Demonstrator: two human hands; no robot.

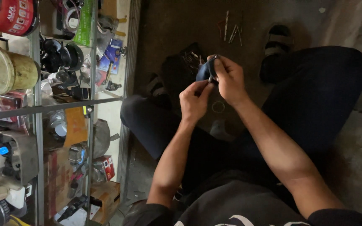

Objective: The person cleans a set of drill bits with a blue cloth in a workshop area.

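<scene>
Over my lap, between my knees, both hands meet around a small dark blue rubbery piece (pixel 203 71). My right hand (pixel 230 81) wraps it from the far side, fingers curled and pressed onto it, thumb on top. That keeps it up near my eyes and steady, I judge. My left hand (pixel 194 100) comes from below, thumb and forefinger pinched together at the piece's lower edge, on what looks like a thin metal bit (pixel 210 78). Too small to name for sure. A glint of metal also shows at the top of the piece, by my right fingertips.

Blue piece looks folded or cupped. Long axis runs roughly up and down in the view, top end pointing away from me toward the floor ahead, lower end toward my left hand. Exact shape is hidden by my fingers.

On the concrete floor (pixel 177 25) beyond my hands lie a few thin metal rods or nails (pixel 231 31), well apart from the piece. A sandal (pixel 278 37) sits on my right foot. A small ring (pixel 218 106) lies on the floor below my hands.

To my left stands a glass-fronted shelf (pixel 42 108) crowded with parts, a yellowish tin (pixel 5 69) and a red can (pixel 11 14) up top, small boxes (pixel 103 167) lower down.
</scene>
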